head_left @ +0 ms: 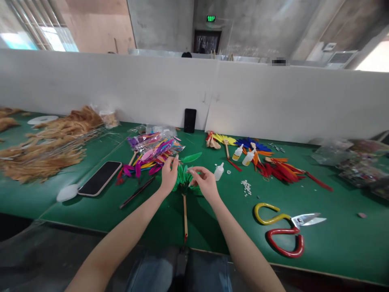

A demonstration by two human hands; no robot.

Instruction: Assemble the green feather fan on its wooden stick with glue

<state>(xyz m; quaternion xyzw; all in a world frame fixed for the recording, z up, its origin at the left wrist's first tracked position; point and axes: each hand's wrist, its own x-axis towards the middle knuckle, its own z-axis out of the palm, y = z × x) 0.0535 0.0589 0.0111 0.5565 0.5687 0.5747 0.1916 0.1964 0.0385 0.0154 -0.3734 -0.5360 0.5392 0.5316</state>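
A fan of green feathers (181, 173) lies at the table's front, its wooden handle (185, 215) pointing toward me and ending in a red cord. My left hand (169, 176) is over the fan's left side, thumb and fingers pinched at the base of a long green feather (192, 157) that sticks out to the right. At the fan's right side, my right hand (205, 182) has thumb and index finger pressed together; what is between them is too small to tell. A small white glue bottle (219, 172) stands just right of that hand.
Large scissors (296, 221) with yellow and red handles lie at right, near white beads (246, 187). Two more glue bottles (237, 152) stand among coloured feather fans (282, 170). Leftward are bagged feathers (154, 146), dark tweezers (137, 192), a phone (100, 178) and brown fibres (54, 142).
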